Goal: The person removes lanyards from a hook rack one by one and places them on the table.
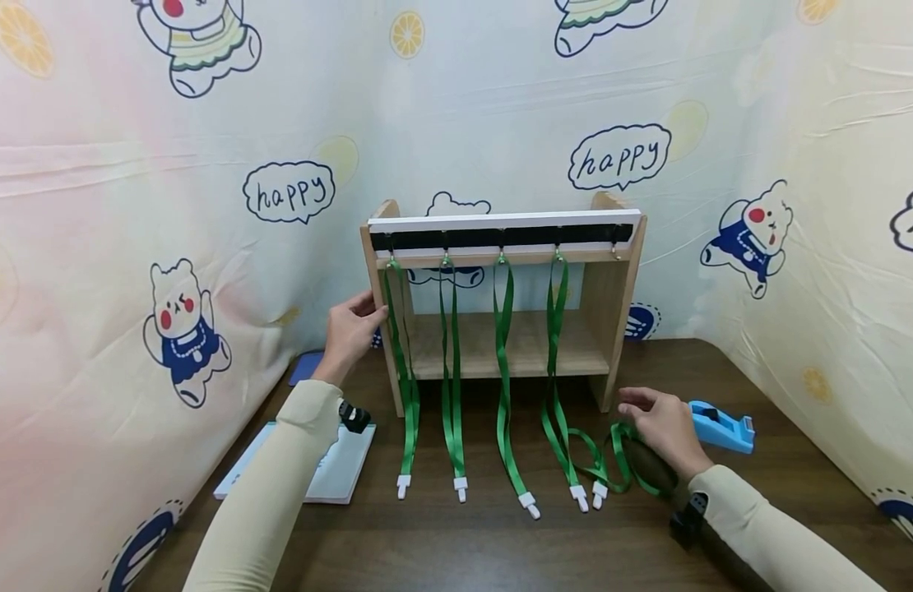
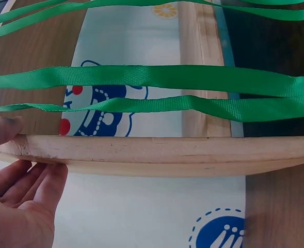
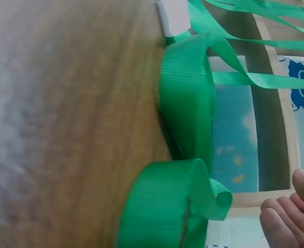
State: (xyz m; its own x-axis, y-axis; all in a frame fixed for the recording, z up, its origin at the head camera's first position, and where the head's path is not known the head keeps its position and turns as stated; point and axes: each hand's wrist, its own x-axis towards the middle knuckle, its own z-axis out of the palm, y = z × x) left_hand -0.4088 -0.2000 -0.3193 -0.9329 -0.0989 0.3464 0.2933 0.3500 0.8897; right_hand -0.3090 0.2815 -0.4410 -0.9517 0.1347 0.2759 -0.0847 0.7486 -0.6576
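Though its wrist view crops it, the right hand [image 1: 662, 427] is empty, fingers loose, near a strap [image 3: 187, 88]; the left hand [image 1: 349, 335] pinches the rack [image 1: 534, 345].

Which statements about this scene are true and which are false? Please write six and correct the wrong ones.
1. Four green lanyards hang from the wooden stand. True.
2. Every hook holds a lanyard. False: the rightmost hook is bare.
3. The left hand grips the stand's side. True.
4. The lanyards end in black clips. False: they end in white clips.
5. A fifth lanyard lies on the table. True.
6. The blue tape dispenser is left of the stand. False: the dispenser is right of it.
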